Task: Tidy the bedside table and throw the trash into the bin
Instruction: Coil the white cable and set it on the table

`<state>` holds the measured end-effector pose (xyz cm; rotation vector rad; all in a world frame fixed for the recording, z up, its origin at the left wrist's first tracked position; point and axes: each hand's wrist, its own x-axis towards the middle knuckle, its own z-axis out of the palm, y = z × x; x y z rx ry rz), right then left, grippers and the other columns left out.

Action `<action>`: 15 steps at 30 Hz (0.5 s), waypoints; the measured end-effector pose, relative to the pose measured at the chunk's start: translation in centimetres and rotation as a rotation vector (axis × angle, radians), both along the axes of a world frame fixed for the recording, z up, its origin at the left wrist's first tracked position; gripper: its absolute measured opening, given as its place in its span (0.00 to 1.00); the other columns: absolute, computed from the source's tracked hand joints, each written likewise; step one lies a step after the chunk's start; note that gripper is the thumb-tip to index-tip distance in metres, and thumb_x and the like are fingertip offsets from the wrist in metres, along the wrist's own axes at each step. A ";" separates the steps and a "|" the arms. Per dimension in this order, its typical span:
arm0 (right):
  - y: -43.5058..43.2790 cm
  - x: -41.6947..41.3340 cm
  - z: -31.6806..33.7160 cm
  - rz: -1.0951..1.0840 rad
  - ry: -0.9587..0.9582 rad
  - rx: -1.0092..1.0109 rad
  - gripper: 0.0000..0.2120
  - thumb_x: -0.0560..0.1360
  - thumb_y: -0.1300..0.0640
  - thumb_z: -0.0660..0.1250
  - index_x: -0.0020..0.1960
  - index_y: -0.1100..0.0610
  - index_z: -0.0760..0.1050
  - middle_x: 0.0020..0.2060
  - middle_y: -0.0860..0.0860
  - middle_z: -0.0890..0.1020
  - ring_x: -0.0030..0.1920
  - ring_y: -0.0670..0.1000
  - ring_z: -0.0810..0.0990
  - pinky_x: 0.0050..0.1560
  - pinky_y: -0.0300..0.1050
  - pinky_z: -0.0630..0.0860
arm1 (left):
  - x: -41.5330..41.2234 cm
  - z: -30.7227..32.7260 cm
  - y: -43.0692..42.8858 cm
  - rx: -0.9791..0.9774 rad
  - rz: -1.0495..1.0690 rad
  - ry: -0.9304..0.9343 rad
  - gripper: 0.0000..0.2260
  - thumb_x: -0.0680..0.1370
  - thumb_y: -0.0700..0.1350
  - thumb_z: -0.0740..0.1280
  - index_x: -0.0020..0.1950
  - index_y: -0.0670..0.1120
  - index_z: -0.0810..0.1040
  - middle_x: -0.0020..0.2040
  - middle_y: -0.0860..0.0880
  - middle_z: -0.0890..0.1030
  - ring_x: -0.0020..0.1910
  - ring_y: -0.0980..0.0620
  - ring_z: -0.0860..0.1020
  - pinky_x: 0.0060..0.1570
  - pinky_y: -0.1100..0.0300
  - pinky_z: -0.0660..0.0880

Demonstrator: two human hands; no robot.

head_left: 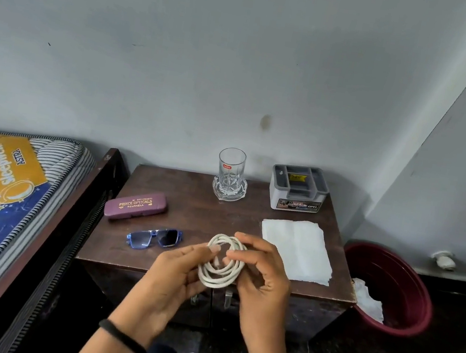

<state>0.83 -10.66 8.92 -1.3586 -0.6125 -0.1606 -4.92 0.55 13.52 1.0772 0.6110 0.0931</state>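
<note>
Low at centre frame, both hands hold a coiled white cable (221,278) over the front edge of the counter (196,207). The left hand (177,271) pinches its left side, and the right hand (261,275) curls round its right side. Blue sunglasses (154,238) and a purple spectacle case (135,206) lie left. A white tissue (296,249) lies right, its near corner hidden by the right hand. Crumpled paper (368,298) sits in the maroon bin (390,290), right of the counter.

Directly in front of the glass (230,172) the bench (198,216) is bare as far as its front edge, where the left hand (177,271) and right hand (263,272) hold a coiled cable (219,279).

- Right of the glass: grey organiser (298,191).
- Front-right: flat tissue (297,253).
- Front-left: spectacle case (135,206) and sunglasses (154,238).
- Far right, on the floor: open bin (410,283).
- Far left: bed (8,201).
</note>
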 end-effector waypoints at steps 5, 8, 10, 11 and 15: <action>0.2 0.6 -0.8 0.088 0.291 -0.112 0.23 0.71 0.77 0.62 0.44 0.51 0.83 0.52 0.40 0.81 0.57 0.43 0.79 0.59 0.41 0.76 | 0.9 -1.8 1.1 -0.094 0.069 0.000 0.13 0.68 0.41 0.69 0.51 0.38 0.81 0.42 0.43 0.85 0.36 0.53 0.83 0.36 0.62 0.81; 0.9 1.3 -1.7 0.160 0.547 -0.082 0.17 0.75 0.70 0.61 0.46 0.53 0.85 0.53 0.45 0.83 0.58 0.47 0.80 0.63 0.54 0.74 | 1.9 -3.3 1.6 -0.080 0.124 0.030 0.09 0.72 0.37 0.68 0.51 0.37 0.80 0.39 0.43 0.85 0.34 0.53 0.83 0.33 0.63 0.80; 1.5 1.9 -2.0 0.127 0.631 -0.111 0.10 0.75 0.64 0.66 0.46 0.53 0.84 0.50 0.46 0.85 0.54 0.47 0.82 0.60 0.53 0.76 | 2.8 -4.3 1.9 -0.046 0.134 0.034 0.08 0.73 0.36 0.67 0.51 0.38 0.81 0.38 0.44 0.85 0.33 0.53 0.83 0.33 0.63 0.80; 1.8 2.4 -2.3 0.100 0.653 -0.133 0.08 0.74 0.62 0.68 0.46 0.53 0.84 0.48 0.46 0.85 0.52 0.46 0.82 0.58 0.50 0.78 | 3.4 -4.9 2.0 -0.022 0.139 0.038 0.07 0.73 0.36 0.67 0.50 0.39 0.81 0.37 0.44 0.85 0.33 0.53 0.83 0.32 0.63 0.79; 3.1 4.9 -4.3 -0.029 0.682 -0.215 0.08 0.72 0.63 0.70 0.43 0.50 0.81 0.43 0.48 0.85 0.46 0.46 0.83 0.48 0.38 0.78 | 5.6 -7.4 2.4 0.089 0.143 0.084 0.06 0.74 0.37 0.68 0.50 0.41 0.81 0.37 0.48 0.85 0.32 0.57 0.82 0.32 0.67 0.78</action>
